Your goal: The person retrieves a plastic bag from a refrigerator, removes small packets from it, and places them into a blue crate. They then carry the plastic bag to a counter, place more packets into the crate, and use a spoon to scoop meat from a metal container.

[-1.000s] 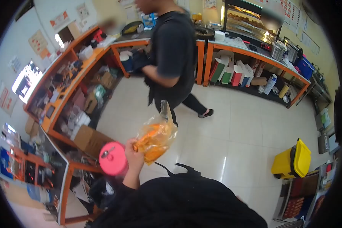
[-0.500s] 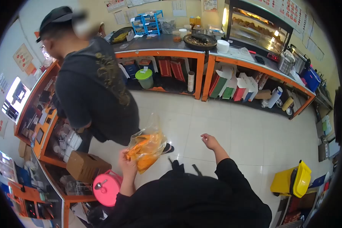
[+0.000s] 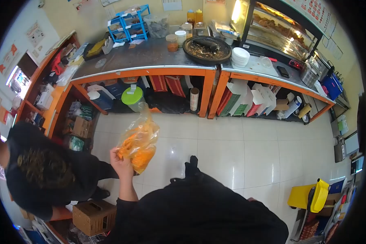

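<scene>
My left hand [image 3: 121, 162] grips a clear plastic bag [image 3: 141, 138] with orange food inside, held up in front of me over the floor. The bag's loose top points upward, and its contents are too blurred to name. Only a sliver of my right hand [image 3: 252, 199] shows beside my dark clothing, with its fingers hidden.
Ahead stands an orange-framed counter [image 3: 150, 71] with a round dark stone mortar [image 3: 207, 49], stacked white bowls [image 3: 240, 56] and a lit food warmer [image 3: 282, 29]. A co-worker [image 3: 49, 171] is at left by a cardboard box [image 3: 94, 215]. A yellow bin [image 3: 309, 196] stands right.
I have moved closer to the counter, still holding the bag. The co-worker now appears farther left and lower. My right hand has dropped back against my body, mostly out of sight.
</scene>
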Demonstrator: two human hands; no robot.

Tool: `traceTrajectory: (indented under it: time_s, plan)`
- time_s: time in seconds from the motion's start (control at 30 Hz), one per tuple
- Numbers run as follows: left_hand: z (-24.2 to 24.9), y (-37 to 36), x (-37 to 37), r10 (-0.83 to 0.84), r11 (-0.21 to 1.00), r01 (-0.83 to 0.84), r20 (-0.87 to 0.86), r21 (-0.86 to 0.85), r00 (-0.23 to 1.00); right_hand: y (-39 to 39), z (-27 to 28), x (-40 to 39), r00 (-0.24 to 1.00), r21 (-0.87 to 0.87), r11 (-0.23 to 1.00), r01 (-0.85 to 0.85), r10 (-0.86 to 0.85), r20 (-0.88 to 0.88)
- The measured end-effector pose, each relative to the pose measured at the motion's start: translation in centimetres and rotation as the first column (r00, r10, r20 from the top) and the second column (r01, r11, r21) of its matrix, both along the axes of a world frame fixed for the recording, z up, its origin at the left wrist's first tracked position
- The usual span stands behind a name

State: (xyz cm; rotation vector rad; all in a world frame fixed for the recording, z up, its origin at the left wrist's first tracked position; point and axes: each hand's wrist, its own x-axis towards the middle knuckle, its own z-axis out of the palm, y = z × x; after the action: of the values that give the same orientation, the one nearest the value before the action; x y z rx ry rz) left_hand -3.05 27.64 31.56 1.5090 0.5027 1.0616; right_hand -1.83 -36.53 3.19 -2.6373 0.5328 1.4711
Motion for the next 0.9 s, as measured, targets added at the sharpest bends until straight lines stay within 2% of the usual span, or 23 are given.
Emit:
traceTrajectory:
  time_s: [0.03, 0.1, 0.13, 0.17, 0.2, 0.23, 0.27, 0.3, 0.33, 0.37, 0.4, 0.43, 0.47, 0.5, 0.53, 0.6, 0.63, 0.73, 0.8, 0.87, 0.9]
  plan:
    - [-0.2, 1.2, 1.3, 0.027, 0.999, -0.026, -0.045, 0.020, 0.999, 1.2, -0.6, 2.9, 0.961, -0.035, 0.965, -0.261, 0.256, -0.104]
    - [0.1, 3.6, 4.0, 0.083, 0.994, -0.073, -0.117, 0.084, 0.990, 1.7, -8.3, 10.0, 0.980, 0.083, 0.977, -0.198, 0.196, 0.021]
    - [0.5, 4.5, 5.2, 0.111, 0.992, -0.103, -0.130, 0.071, 0.985, 7.3, -6.2, 14.9, 0.944, -0.039, 0.944, -0.328, 0.330, 0.023]
    - [0.8, 6.0, 6.7, 0.126, 0.991, -0.122, -0.094, 0.047, 0.988, 10.8, -6.8, 20.2, 0.839, 0.078, 0.840, -0.537, 0.521, 0.158]
    - [0.8, 7.2, 8.1, 0.141, 0.990, -0.140, -0.057, 0.014, 0.988, 13.2, -10.2, 25.5, 0.684, 0.149, 0.677, -0.721, 0.659, 0.313]
    - [0.4, 8.1, 8.8, 0.160, 0.986, -0.161, -0.032, -0.033, 0.987, 15.6, -22.3, 31.1, 0.192, -0.111, 0.257, -0.960, 0.893, 0.407]
    - [-0.2, 9.8, 9.5, 0.184, 0.981, -0.186, -0.040, -0.050, 0.982, 22.7, -19.7, 36.3, 0.264, -0.099, 0.367, -0.925, 0.808, 0.526]
    - [-0.4, 11.3, 10.5, 0.211, 0.976, -0.213, -0.054, -0.037, 0.976, 29.9, -11.8, 40.3, 0.461, -0.012, 0.586, -0.810, 0.649, 0.605]
    - [-0.4, 12.9, 11.7, 0.238, 0.970, -0.240, -0.063, -0.025, 0.969, 36.8, -6.2, 43.7, 0.470, 0.058, 0.570, -0.819, 0.610, 0.638]
    - [-0.5, 14.2, 13.0, 0.267, 0.963, -0.269, -0.068, -0.015, 0.961, 42.6, -6.4, 46.7, 0.539, 0.245, 0.618, -0.747, 0.348, 0.767]
    - [-0.1, 15.4, 14.4, 0.283, 0.957, -0.286, -0.048, -0.057, 0.958, 48.7, -1.2, 48.2, 0.580, 0.365, 0.575, -0.732, 0.246, 0.776]
    - [-0.2, 17.0, 16.0, 0.298, 0.951, -0.302, -0.056, -0.072, 0.953, 53.9, 1.4, 49.8, 0.700, 0.562, 0.505, -0.655, 0.126, 0.703]
    - [-0.6, 18.9, 17.3, 0.311, 0.945, -0.316, -0.069, -0.084, 0.948, 58.3, 4.0, 50.2, 0.706, 0.646, 0.385, -0.659, 0.023, 0.707]
    - [-0.7, 20.9, 18.1, 0.319, 0.941, -0.327, -0.090, -0.090, 0.943, 62.2, 7.3, 50.6, 0.757, 0.702, 0.347, -0.621, 0.036, 0.652]
    - [-1.7, 23.6, 18.9, 0.305, 0.952, -0.306, -0.117, 0.004, 0.945, 65.1, 9.7, 50.4, 0.807, 0.760, 0.309, -0.571, 0.041, 0.589]
    - [-2.0, 28.5, 22.1, 0.320, 0.947, -0.310, -0.201, 0.082, 0.926, 68.8, 13.1, 49.5, 0.816, 0.779, 0.276, -0.563, 0.037, 0.577]
    - [-1.8, 30.5, 24.1, 0.345, 0.938, -0.327, -0.235, 0.112, 0.909, 70.7, 13.7, 49.3, 0.814, 0.780, 0.254, -0.571, 0.054, 0.578]
    - [-1.6, 37.5, 29.5, 0.194, 0.980, -0.195, -0.281, 0.025, 0.940, 73.8, 13.7, 50.1, 0.909, 0.888, 0.195, -0.416, 0.114, 0.401]
    - [-1.5, 41.5, 33.9, 0.185, 0.973, -0.138, -0.269, 0.187, 0.945, 75.0, 16.9, 51.1, 0.943, 0.924, 0.192, -0.332, 0.086, 0.321]
    - [-1.3, 45.1, 38.5, 0.136, 0.977, -0.078, -0.297, 0.201, 0.945, 76.6, 18.7, 53.2, 0.956, 0.938, 0.190, -0.291, 0.028, 0.291]
    - [-1.0, 46.8, 40.9, 0.142, 0.966, -0.062, -0.315, 0.249, 0.938, 77.7, 19.0, 54.6, 0.954, 0.946, 0.141, -0.291, -0.027, 0.298]
